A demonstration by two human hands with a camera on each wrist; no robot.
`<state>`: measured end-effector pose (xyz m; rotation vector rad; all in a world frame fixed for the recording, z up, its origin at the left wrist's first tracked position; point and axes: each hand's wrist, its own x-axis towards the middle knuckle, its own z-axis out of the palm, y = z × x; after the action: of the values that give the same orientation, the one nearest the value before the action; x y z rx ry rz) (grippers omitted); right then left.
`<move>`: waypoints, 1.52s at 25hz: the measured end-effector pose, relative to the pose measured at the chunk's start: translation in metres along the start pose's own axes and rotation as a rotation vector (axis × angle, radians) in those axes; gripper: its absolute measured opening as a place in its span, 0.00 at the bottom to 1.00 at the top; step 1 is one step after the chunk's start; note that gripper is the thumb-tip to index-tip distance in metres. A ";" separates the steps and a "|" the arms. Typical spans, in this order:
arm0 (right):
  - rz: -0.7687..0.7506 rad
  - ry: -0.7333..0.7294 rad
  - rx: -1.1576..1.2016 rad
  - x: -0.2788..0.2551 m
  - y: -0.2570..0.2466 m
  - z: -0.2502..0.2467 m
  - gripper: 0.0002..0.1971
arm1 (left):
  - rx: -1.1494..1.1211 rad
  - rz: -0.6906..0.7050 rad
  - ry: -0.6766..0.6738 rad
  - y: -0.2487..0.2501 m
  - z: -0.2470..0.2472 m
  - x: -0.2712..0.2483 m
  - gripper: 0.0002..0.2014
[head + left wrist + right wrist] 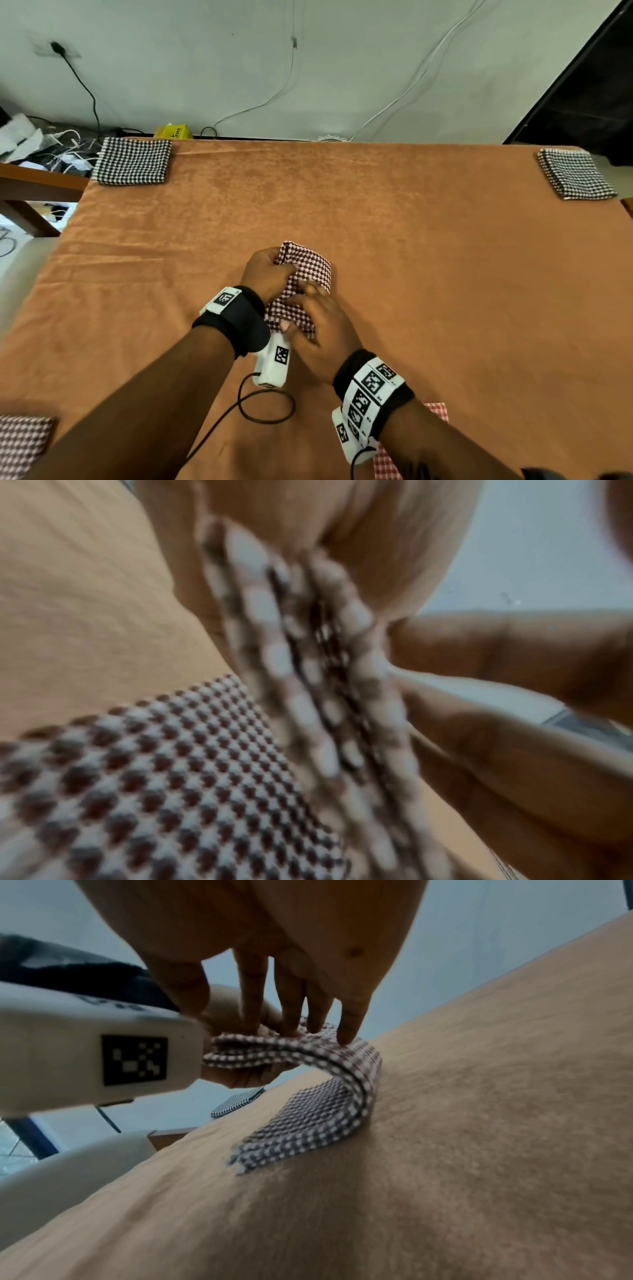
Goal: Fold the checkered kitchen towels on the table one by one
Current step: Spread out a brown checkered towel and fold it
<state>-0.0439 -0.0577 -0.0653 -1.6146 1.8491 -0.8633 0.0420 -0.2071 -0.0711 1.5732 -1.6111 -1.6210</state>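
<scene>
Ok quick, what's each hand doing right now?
Left hand: grips the lifted end of the red checkered towel.
Right hand: open, straight fingers pressing on the same towel.

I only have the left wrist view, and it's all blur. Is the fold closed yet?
Observer: No. The right wrist view shows the towel arched over, its upper half off the table.
Operator: What is the right hand doing?
Observer: Its straight fingers rest on top of the arch, while the left hand grips the raised end.
Operator: Any towels already done?
Observer: The head view shows a folded far-left towel and a folded far-right towel.
</scene>
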 end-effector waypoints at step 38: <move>0.287 -0.316 -0.586 0.043 0.062 0.000 0.42 | 1.237 0.272 -0.259 -0.070 -0.031 -0.015 0.59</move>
<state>-0.0901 -0.0957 -0.1119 -1.6210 2.1335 0.0745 0.1030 -0.1891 -0.1167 1.4458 -3.1131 -0.6143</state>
